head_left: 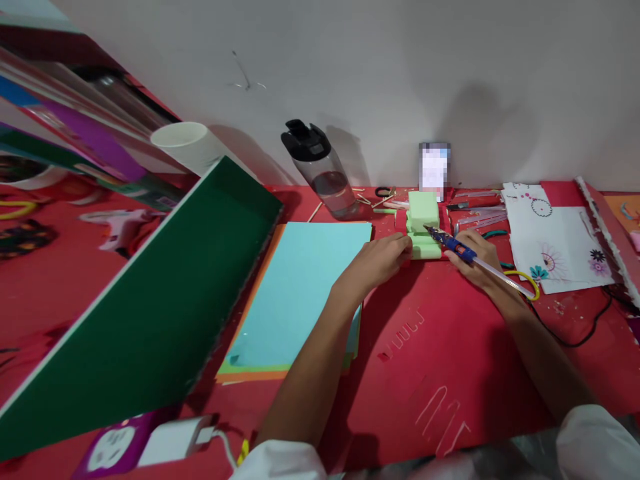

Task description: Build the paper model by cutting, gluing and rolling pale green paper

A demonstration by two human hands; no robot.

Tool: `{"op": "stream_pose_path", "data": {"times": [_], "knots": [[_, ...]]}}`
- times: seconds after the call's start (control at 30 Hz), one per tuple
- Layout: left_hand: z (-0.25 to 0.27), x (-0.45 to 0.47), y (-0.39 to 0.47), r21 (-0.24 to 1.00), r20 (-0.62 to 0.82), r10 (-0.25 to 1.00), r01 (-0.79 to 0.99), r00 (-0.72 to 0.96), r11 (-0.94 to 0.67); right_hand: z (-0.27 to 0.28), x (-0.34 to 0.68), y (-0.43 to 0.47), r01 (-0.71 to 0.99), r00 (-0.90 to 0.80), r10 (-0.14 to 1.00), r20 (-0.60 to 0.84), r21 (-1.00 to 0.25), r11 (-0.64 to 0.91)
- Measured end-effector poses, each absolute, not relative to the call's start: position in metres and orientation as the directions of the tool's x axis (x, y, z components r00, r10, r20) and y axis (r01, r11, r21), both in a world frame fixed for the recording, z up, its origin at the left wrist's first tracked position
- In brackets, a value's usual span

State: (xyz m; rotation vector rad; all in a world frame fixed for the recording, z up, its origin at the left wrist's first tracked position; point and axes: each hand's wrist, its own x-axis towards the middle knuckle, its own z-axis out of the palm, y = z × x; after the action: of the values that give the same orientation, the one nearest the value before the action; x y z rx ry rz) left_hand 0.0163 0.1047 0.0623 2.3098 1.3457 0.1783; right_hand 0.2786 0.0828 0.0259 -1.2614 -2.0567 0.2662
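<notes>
Red tabletop (pixel 450 353) adjoins a grey wall (pixel 375 67). Light-green workpiece (pixel 424 208) sits near the wall, before a lit phone (pixel 434 167). Right hand (pixel 480 245) is closed around a blue-grip pen (pixel 464 252), tip at the workpiece. Left hand (pixel 381 260), half-curled, meets its left side; grip cannot be determined.

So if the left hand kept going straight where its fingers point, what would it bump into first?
Most likely the light-green roll right by the left hand's fingertips; they may already touch it, but this single view can't settle that.
</notes>
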Motion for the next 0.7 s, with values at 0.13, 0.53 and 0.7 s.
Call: {"op": "stream_pose_path", "data": {"times": [0.13,0.53,0.7], "knots": [[0.063,0.017,0.105,0.439,-0.124,0.853,0.798,0.508,-0.412,0.025,0.279,0.083,0.718,-0.281,0.837,0.469,-0.476,0.508],[0.066,0.017,0.103,0.441,-0.122,0.849,0.794,0.514,-0.417,0.008,0.278,0.087,0.807,-0.183,0.842,0.507,-0.412,0.423],[0.064,0.016,0.104,0.446,-0.12,0.848,0.791,0.516,-0.418,0.008,0.276,0.087,0.818,-0.278,0.817,0.504,-0.321,0.477]]}}
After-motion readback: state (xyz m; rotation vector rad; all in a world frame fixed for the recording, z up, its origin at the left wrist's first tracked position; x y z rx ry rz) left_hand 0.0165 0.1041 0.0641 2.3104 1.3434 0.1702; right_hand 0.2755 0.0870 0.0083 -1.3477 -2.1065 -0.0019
